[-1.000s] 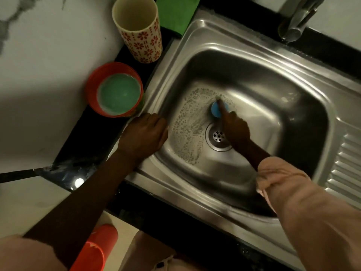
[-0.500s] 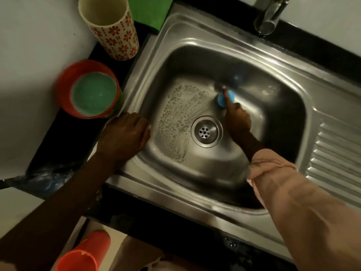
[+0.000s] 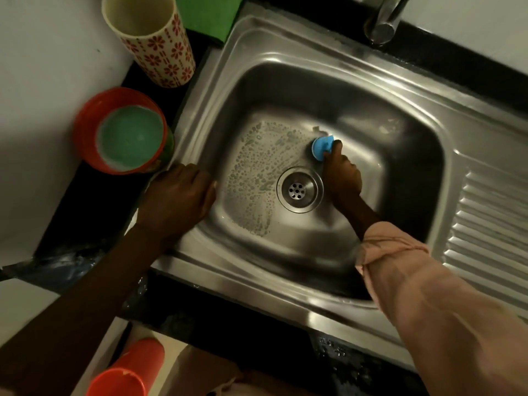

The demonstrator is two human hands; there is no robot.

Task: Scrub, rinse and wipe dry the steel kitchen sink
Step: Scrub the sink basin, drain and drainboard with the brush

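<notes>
**Scrubbing the basin floor, soap only half spread**

At the far left, on the dark bench [image 3: 94, 201], an orange bowl [image 3: 85, 132] of pale green liquid sits just beside the sink rim, with a flower-patterned cup [image 3: 154, 44] behind it and a green cloth [image 3: 208, 12] further back. The left hand [image 3: 177, 200] lies palm down on the steel sink [image 3: 337, 64] at its left rim, fingers loosely curled and holding nothing; it looks like a brace.

Inside the basin, suds [image 3: 257, 170] cover the floor left of the drain [image 3: 299, 189]. Just right of the drain, the right hand [image 3: 341, 175] is closed around a blue scrubber [image 3: 322, 146], pressing it to the basin floor behind the drain. The tap [image 3: 383, 18] stands at the far rim; the ribbed drainboard [image 3: 491, 232] is at the right.

The right half and the walls look unsoaped, so the scrubbing probably wants overlapping strokes carried rightward and up the sides, with steady pressure, before any rinsing.
</notes>
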